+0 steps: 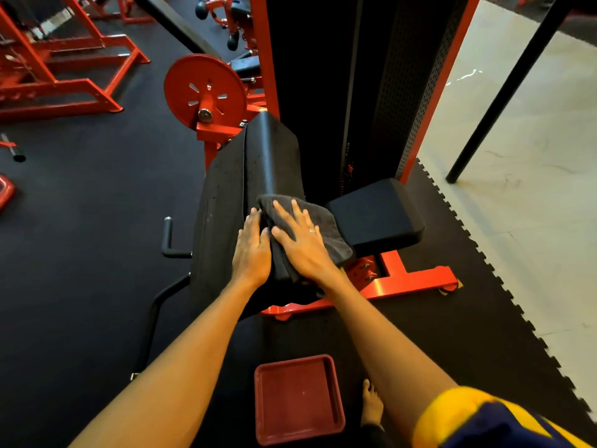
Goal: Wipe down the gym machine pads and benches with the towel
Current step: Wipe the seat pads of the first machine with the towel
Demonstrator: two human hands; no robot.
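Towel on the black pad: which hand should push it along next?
The right hand. It lies flat on top of the towel with fingers spread, while the left hand rests at the towel's edge on the pad, probably just steadying.

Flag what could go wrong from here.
1. The towel is only pressed flat by the right hand, not gripped, and it drapes over the edge of the pad; it may slide off.
2. The left hand rests bare on the pad, possibly re-smearing it.
3. The red tray lies by the bare foot; a step could catch it.
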